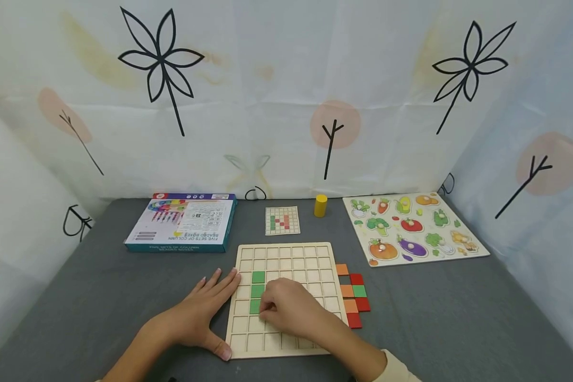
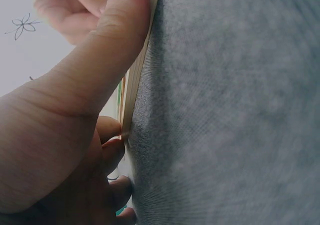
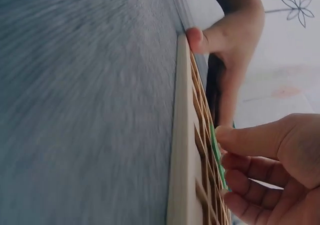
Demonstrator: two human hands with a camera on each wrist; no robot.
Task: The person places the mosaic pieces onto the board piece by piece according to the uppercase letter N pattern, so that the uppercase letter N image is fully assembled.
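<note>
A wooden grid board (image 1: 300, 344) lies on the grey tabletop, with three square green tiles (image 1: 258, 277) in one column at its left side. My left hand (image 1: 196, 313) is spread along the board's left edge, fingertips on the upper rim and thumb at the near corner. In the left wrist view the thumb (image 2: 120, 25) lies along the board's side. My right hand (image 1: 291, 307) is over the board, its fingers curled down, fingertips right at the lowest green tile. In the right wrist view the thumb (image 3: 245, 140) overlaps a green edge; I cannot tell whether the fingers pinch it.
Orange tiles (image 1: 347, 291), red tiles (image 1: 362, 304) and one green tile (image 1: 359, 291) lie at the board's right edge. Behind stand a small pattern card (image 1: 291, 213) and a yellow cylinder (image 1: 320, 206). A box (image 1: 181, 225) lies back left, a vegetable puzzle board (image 1: 432, 225) back right.
</note>
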